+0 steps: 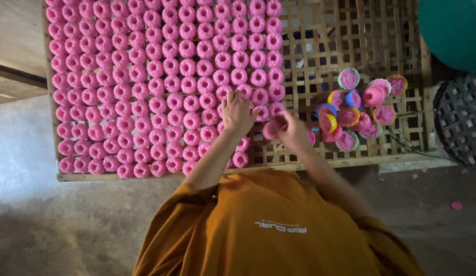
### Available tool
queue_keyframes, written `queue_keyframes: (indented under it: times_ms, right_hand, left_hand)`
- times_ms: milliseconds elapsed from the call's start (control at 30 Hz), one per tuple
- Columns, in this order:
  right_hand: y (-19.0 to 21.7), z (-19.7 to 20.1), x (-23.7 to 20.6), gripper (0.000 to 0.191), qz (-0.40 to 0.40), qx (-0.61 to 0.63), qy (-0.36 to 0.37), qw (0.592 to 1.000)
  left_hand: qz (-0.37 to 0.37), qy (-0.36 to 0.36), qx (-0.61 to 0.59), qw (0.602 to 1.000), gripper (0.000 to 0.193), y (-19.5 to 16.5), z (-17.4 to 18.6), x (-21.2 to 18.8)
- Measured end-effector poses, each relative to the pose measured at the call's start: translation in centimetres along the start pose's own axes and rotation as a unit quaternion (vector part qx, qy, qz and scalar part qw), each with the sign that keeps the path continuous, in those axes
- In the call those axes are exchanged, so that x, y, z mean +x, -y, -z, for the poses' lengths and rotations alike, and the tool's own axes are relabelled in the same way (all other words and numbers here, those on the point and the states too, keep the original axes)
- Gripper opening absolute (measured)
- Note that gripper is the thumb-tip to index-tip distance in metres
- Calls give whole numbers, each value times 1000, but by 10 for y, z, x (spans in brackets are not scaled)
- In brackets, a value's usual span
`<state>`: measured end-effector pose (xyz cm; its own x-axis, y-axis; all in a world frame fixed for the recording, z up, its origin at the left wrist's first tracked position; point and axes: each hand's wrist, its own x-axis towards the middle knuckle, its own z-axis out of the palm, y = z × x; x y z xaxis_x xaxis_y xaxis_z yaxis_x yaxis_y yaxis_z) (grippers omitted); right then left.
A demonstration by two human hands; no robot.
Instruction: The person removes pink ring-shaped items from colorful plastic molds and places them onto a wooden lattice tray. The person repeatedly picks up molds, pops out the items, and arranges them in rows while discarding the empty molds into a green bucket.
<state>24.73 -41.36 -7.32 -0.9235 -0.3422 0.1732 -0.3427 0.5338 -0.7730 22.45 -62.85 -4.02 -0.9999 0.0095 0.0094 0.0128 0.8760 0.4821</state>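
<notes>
The green tub (452, 28) and dark woven basket (463, 120) are cut off by the right edge; the bamboo tray's (350, 36) far end runs past the top.

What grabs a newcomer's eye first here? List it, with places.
A dense grid of pink cakes fills the left of a woven bamboo rack. To the right sits a cluster of coloured cups. The left hand rests on the cakes; the right hand holds a pink piece.
</notes>
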Motion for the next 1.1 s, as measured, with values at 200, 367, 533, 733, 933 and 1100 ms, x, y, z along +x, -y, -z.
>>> queue_keyframes:
  times_ms: [200,367,533,733,933,1100]
  right_hand:
    - [18,-46,-10,15,-132,19,-13,991]
    - [36,-26,-21,16,2,-153,-75,985]
    - [41,38,-56,44,-29,-281,-44,958]
    - [44,55,-52,44,-163,-23,-29,986]
    - [51,71,-42,50,-5,-45,-45,998]
    - [7,124,-28,42,-158,-368,-44,915]
  left_hand:
    - [-21,-65,-29,997,19,7,2,-12]
    - [-58,-99,-39,993,25,14,8,-44]
    - [-36,-38,-70,996,18,15,8,-74]
    - [126,250,-574,770,35,-26,-38,-87]
    - [167,225,-779,561,41,-28,-72,-68]
    - [17,174,-494,852,36,-43,-84,-63]
